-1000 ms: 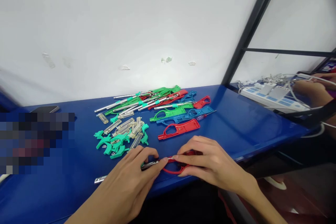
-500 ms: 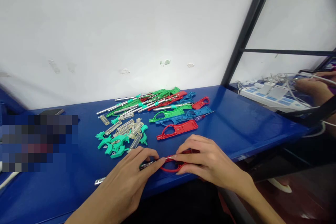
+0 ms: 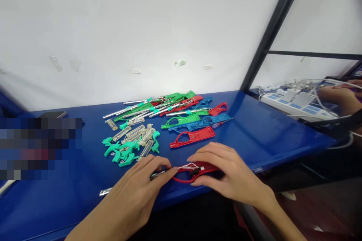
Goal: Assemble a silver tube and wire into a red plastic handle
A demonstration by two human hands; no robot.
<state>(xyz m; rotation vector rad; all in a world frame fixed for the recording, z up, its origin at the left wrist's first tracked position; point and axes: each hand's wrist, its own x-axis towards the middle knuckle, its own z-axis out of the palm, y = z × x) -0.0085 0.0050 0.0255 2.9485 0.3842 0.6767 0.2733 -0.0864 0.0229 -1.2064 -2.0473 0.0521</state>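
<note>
Near the tabletop's (image 3: 268, 135) front edge, a red casing (image 3: 184, 181) lies uncovered with white wires (image 3: 190, 166) seated loosely, while another red half (image 3: 195, 136) lies unfitted farther back. Its long axis runs roughly along that edge, the metal tube (image 3: 106, 191) pointing toward the left end. The left hand (image 3: 141, 188) pinches the tube; the right hand's (image 3: 226, 167) thumb and fingers straddle the casing, whether gripping I cannot tell.
</note>
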